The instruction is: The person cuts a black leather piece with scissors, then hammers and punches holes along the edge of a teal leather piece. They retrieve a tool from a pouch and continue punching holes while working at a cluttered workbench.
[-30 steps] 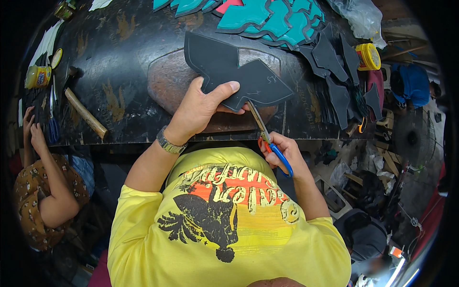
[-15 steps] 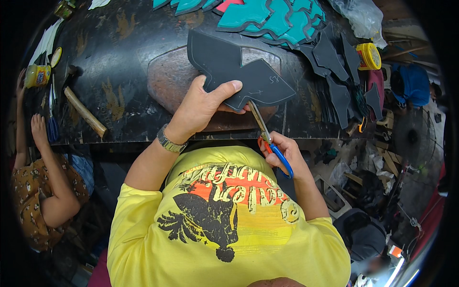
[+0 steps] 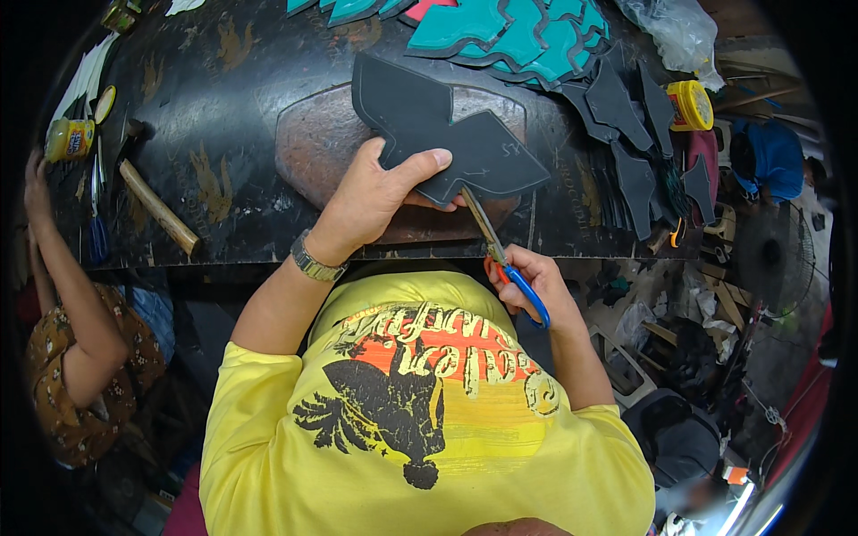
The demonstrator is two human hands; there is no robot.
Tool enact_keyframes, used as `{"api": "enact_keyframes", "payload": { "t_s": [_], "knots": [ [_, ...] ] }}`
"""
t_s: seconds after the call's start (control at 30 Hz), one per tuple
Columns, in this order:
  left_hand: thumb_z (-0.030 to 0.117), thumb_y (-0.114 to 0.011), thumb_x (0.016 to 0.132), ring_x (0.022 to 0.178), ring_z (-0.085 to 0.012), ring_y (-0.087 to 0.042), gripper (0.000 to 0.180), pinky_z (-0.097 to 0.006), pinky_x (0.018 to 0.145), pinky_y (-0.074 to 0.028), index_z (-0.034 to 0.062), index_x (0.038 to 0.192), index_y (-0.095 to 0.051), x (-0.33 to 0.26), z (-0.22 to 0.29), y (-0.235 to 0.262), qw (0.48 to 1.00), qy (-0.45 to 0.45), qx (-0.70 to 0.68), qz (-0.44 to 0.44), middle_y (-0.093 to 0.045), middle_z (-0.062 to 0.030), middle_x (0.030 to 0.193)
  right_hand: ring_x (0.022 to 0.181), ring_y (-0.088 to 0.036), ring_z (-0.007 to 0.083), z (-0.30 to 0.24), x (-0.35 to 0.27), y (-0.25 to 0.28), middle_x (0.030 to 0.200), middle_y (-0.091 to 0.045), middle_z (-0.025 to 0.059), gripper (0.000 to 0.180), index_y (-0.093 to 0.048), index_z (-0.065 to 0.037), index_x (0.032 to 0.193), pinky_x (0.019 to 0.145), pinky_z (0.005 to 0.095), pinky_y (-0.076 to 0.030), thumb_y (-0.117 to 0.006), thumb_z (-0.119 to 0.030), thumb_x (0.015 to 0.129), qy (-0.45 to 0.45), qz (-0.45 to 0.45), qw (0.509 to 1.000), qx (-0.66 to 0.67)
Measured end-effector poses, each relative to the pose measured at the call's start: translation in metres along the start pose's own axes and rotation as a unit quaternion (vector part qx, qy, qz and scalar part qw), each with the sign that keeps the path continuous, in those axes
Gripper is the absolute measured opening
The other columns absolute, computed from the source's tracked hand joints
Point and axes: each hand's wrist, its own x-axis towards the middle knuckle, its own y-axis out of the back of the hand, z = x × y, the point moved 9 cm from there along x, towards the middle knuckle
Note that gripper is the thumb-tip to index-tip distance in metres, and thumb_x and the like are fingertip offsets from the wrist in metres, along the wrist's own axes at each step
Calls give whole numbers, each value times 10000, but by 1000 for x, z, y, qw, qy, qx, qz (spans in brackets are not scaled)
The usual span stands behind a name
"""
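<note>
From my remote position I note a dark, scuffed worktable point(image 3: 223, 107) filling the upper part of the view, its surface worn and streaked, with a brownish oval slab point(image 3: 313, 152) set into its middle. Along the far edge lies a pile of teal cut-out pieces point(image 3: 509, 36); to the right, a stack of dark cut-out shapes point(image 3: 626, 152) beside a yellow-lidded jar point(image 3: 693, 103) and a clear plastic bag point(image 3: 670, 27). On the left I see a wooden-handled hammer point(image 3: 159, 207) and a small yellow jar point(image 3: 70, 138). The floor to the right point(image 3: 697, 313) is cluttered with scraps and a fan point(image 3: 769, 259). Another person point(image 3: 80, 357) sits at the left edge. Lighting is even; bright glare shows at the lower right.
</note>
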Motion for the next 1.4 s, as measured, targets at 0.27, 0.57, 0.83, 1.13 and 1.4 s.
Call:
{"api": "enact_keyframes", "payload": {
  "t_s": [0.27, 0.57, 0.83, 1.13, 1.4],
  "knots": [
    [165, -669, 1002, 854, -215, -746, 269, -356, 741, -655, -59, 1148, -637, 1, 0, 1, 1000, -10, 7, 3, -747, -153, 1039, 708, -458, 5, 3, -2, 4, 814, -537, -65, 351, -619, -41, 958, 639, 185, -390, -889, -214, 815, -53, 2, 999, -7],
    [166, -666, 1002, 835, -226, -752, 264, -354, 727, -656, -55, 1145, -642, 3, 0, -1, 1000, 1, -7, -9, -748, -148, 1016, 547, -456, 6, -2, 0, 11, 721, -536, -55, 459, -627, -55, 949, 484, 177, -319, -920, -367, 785, -16, 13, 999, -49],
    [169, -675, 1001, 824, -217, -752, 264, -362, 721, -658, -49, 1145, -640, 4, -3, 1, 1000, 2, -1, 8, -747, -136, 1012, 540, -484, 22, 1, -1, 6, 731, -541, -41, 532, -631, -56, 958, 481, 184, -357, -883, -494, 792, -19, 4, 999, -31],
    [171, -672, 1000, 833, -213, -755, 253, -366, 716, -660, -35, 1143, -640, 3, -3, 2, 1000, 5, -5, 0, -746, -133, 1015, 527, -487, 27, 8, -1, 5, 730, -547, -36, 532, -629, -61, 955, 467, 196, -360, -858, -518, 807, -47, -28, 998, -35],
    [186, -666, 1002, 856, -215, -756, 274, -368, 718, -659, -35, 1162, -643, 3, -2, 2, 1000, 7, 3, 5, -746, -137, 1015, 595, -458, 8, 0, -1, 7, 747, -534, -57, 459, -618, -67, 940, 528, 191, -348, -880, -415, 797, -49, -15, 997, -55]
  ]
}}
